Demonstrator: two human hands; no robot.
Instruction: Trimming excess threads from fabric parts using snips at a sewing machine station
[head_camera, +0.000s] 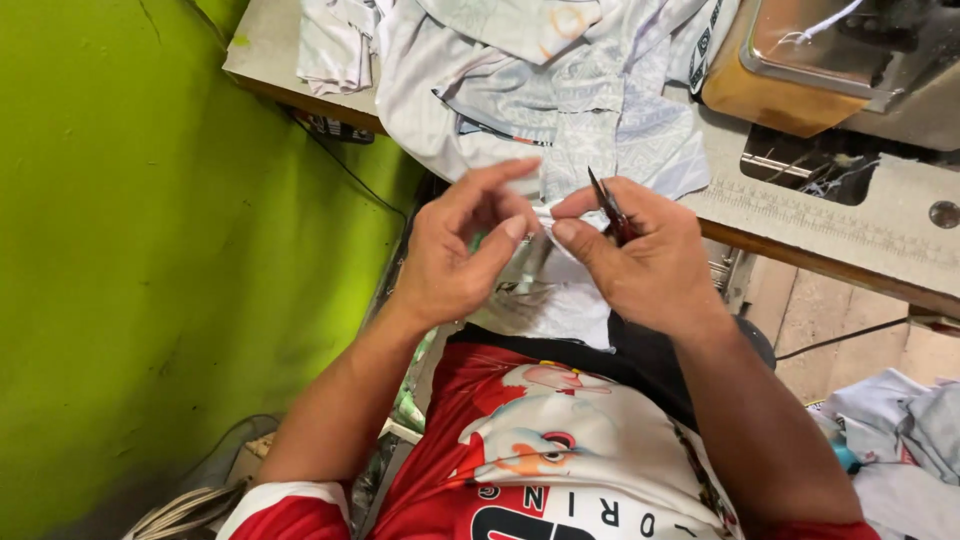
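Left hand: the left hand (455, 255) is pinched on a fold of pale fabric (545, 215).
Right hand: the right hand (640, 255) grips small snips (608, 210) and the same fold.
Fabric: it is draped over the near edge of the sewing table (850, 235).
Machine: a sewing machine (850, 60) is seen at the far right corner.

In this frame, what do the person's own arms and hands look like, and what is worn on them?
Both hands, left and right, are bare, without gloves, rings or a watch. The forearms are bare too. Short red sleeves with white trim show at the upper arms, part of a red printed jersey.
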